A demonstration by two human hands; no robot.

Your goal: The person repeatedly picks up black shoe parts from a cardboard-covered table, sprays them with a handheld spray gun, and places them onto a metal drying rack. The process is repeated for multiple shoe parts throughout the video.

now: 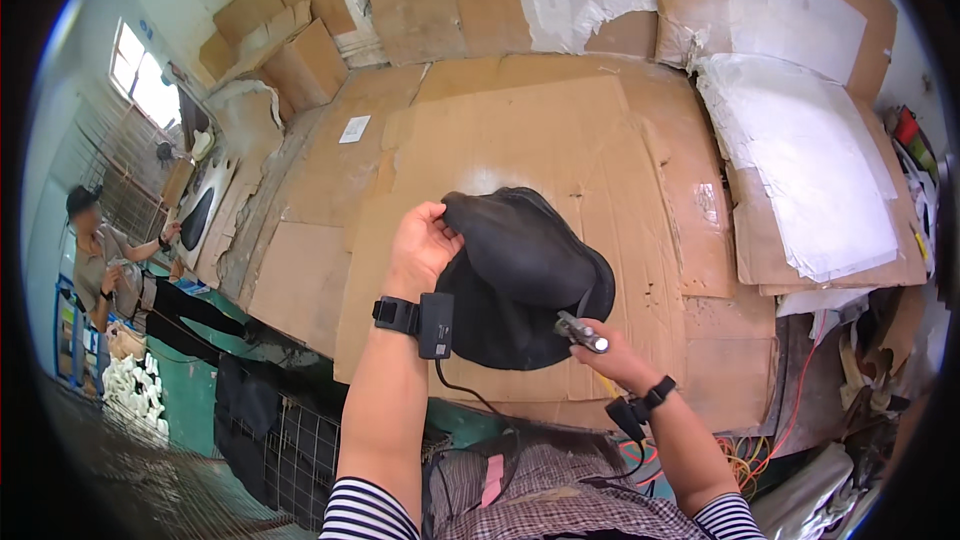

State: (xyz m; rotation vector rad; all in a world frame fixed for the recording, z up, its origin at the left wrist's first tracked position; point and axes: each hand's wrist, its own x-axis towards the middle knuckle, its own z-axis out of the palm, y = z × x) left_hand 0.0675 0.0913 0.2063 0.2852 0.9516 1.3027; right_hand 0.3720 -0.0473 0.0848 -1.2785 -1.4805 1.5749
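A black, leather-like cover (530,250) with a rounded, bulging shape lies on the cardboard-covered table, its far part folded up over a flatter black layer. My left hand (422,248) is closed on its raised upper-left edge, fingers pinching the material. At the cover's lower right, my right hand (615,355) is wrapped round a silver metal tool that looks like a small spray gun (583,333). The tool's tip points left over the black material. Whether it touches the cover I cannot tell. Most of the tool's handle is hidden in my palm.
Overlapping cardboard sheets (420,150) line the table, with a white paper slip (353,129) at the left. White sheeting (810,170) covers cardboard at the right. Orange hoses (795,410) hang near the lower right. At far left, another person (100,260) stands by a wire rack.
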